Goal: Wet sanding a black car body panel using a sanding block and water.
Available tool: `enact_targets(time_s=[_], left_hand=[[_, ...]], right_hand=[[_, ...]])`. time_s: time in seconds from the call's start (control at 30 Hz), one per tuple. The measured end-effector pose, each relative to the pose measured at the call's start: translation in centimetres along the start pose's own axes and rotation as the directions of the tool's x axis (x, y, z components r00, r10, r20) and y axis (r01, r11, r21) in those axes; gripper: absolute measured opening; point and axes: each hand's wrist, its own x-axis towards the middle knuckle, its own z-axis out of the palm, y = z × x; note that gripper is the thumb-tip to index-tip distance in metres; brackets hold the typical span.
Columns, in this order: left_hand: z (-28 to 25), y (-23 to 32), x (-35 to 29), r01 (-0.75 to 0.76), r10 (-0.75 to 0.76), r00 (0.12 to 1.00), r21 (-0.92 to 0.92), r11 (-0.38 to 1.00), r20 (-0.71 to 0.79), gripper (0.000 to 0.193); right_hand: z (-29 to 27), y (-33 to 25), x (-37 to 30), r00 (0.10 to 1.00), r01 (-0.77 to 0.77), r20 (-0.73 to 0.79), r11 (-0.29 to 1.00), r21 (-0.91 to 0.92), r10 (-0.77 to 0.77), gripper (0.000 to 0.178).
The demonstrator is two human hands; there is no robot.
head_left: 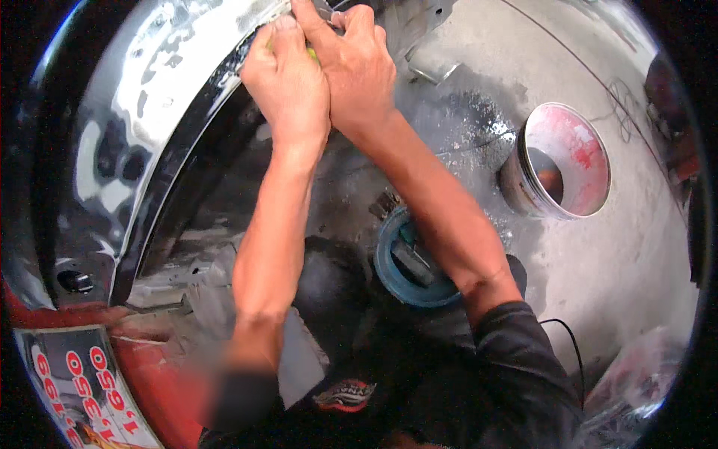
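Observation:
My left hand (286, 93) and my right hand (357, 71) are side by side at the top of the view, touching each other. Both are closed, with fingers curled and pressed at the edge of a glossy dark vehicle body panel (112, 161). A bit of something yellow-green (312, 54) shows between the hands; the rest of it is covered by the fingers, so its kind cannot be told. Light reflections and pale patches cover the panel, and its long edge curves down to the left.
Below my right forearm, a blue basin (385, 266) holds dark block-like pieces. Farther right on the wet grey floor (479, 105) stands a round bucket (587, 161), stained red inside, with dark liquid. A printed sign (86, 382) is at lower left, clear plastic sheeting (636, 382) at lower right.

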Motion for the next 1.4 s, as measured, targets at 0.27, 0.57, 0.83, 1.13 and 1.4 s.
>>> enact_targets(time_s=[0.27,0.57,0.83,1.13,1.4], left_hand=[[0.0,0.3,0.0,-0.006,0.006,1.0,-0.001,1.0,0.028,0.034],[1.3,2.7,-0.1,-0.118,0.087,0.988,0.254,0.96,0.128,0.027],[-0.4,4.2,0.0,-0.808,0.722,0.569,0.43,0.403,0.393,0.054],[-5.6,0.9,-2.8,-0.828,0.47,0.54,0.54,0.149,0.699,0.051],[-5.4,3.1,-9.7,0.009,-0.047,0.957,0.131,0.991,0.286,0.054]], right_hand=[[0.0,-0.6,-0.5,0.998,-0.015,-0.066,0.999,0.028,0.017,0.048],[-1.3,2.4,1.6,0.992,0.122,0.021,0.993,-0.005,-0.121,0.044],[-6.9,6.6,-4.3,0.938,-0.329,0.171,0.929,0.168,0.302,0.032],[-9.9,9.6,-17.8,0.667,-0.691,0.479,0.714,0.111,0.571,0.027],[-6.3,-1.4,-5.6,0.982,0.022,0.188,0.999,0.026,-0.026,0.058]])
